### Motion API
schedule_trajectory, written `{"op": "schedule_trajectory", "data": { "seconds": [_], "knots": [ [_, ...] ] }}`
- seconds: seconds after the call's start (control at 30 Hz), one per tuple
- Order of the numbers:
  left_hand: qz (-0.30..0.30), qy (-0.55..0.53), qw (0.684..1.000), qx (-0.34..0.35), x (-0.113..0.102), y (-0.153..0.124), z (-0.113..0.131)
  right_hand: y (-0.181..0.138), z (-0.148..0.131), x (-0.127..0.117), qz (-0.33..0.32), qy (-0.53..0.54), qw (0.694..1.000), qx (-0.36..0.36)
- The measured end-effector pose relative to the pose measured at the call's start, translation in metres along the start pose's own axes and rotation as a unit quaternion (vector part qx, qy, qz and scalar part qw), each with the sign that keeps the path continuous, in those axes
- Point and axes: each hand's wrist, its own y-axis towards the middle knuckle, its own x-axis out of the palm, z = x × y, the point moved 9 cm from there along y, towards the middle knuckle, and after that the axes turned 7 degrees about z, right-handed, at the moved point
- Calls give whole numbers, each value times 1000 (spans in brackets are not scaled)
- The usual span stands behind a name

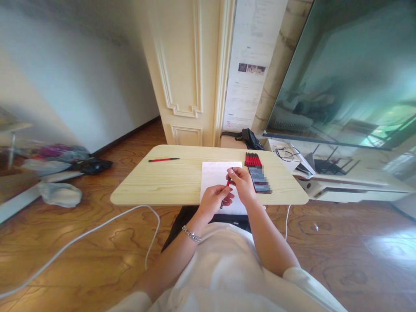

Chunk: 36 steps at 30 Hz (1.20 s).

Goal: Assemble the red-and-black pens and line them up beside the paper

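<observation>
Both my hands close on one red and black pen (228,182), held slanted above a white sheet of paper (208,173). My left hand (215,198) wraps the lower part, and the black end pokes out beneath its fingers. With its fingertips my right hand (242,181) pinches the upper end, whose tip is partly hidden. Another red and black pen (164,160) lies alone at the left on the table (156,186). A row of several such pens (252,159) lies at the right, just behind a dark phone (260,180).
A white cable (97,232) runs across the wooden floor at the left. Plastic bags (61,195) lie further left. Behind the table are a black bag (250,138) and a cream door (182,78). A router (334,167) stands on the low cabinet under the large screen (351,78).
</observation>
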Motion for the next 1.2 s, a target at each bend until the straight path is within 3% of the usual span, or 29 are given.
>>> {"op": "schedule_trajectory", "data": {
  "seconds": [0.13, 0.53, 0.73, 1.0, 1.1, 1.2],
  "knots": [
    [-1, -2, 1000, 2, 1, -1, 3, -2, 0, 4, -37, 22, 999, 7],
    [79, 124, 985, 92, -13, 1, 7, 1, 2, -15, 94, -51, 993, -55],
    [5, 87, 993, 82, 0, 0, 12, -2, -10, -3, 18, -42, 998, -38],
    [90, 198, 965, 147, -11, -7, 22, -1, -9, -15, 82, -85, 992, -33],
    [90, 212, 961, 155, -11, -8, 22, -2, -9, -16, 93, -100, 990, -44],
    [60, 157, 977, 129, -8, -2, 18, -2, -5, -12, 72, -93, 992, -35]
  ]
}}
